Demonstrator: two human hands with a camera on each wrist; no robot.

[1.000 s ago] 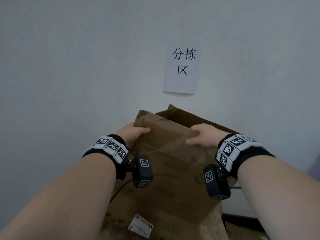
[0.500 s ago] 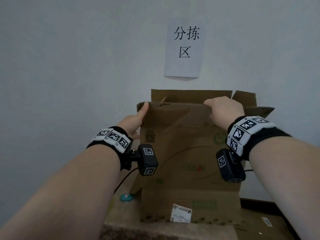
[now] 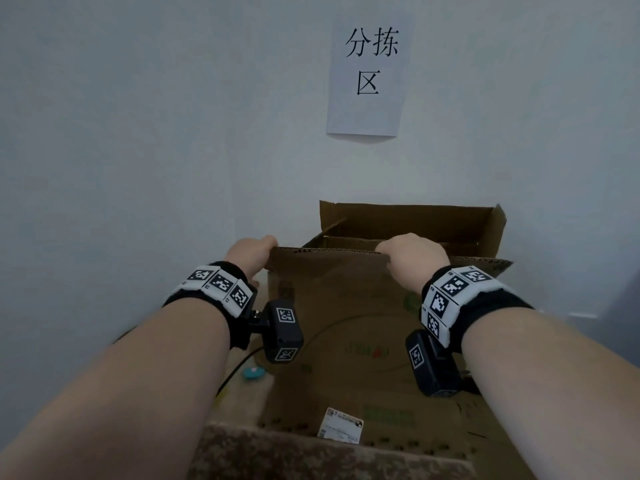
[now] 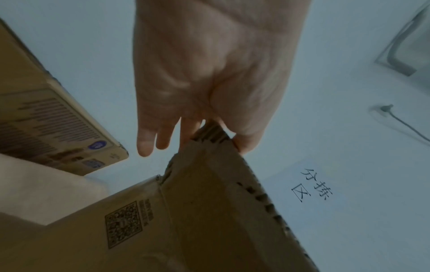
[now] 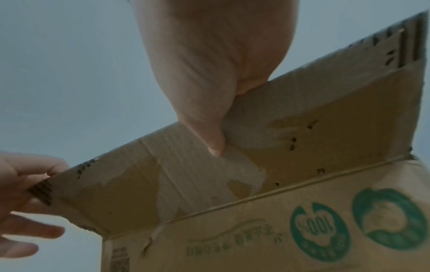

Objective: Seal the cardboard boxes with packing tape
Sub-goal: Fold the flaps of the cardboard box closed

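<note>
Both hands grip the near flap's fluted top edge: the left hand (image 3: 250, 255) pinches its left corner, thumb behind, and the right hand (image 3: 414, 259) curls over the middle. That flap (image 3: 329, 271) stands upright on the brown corrugated cardboard box (image 3: 346, 358), torn pale where tape peeled. Its far flaps also stand open. Beyond, a white paper sign (image 3: 369, 81) hangs on the smooth wall.

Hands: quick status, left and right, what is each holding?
Left hand: pinches the corner of the near flap of the cardboard box.
Right hand: grips the same flap's top edge.
</note>
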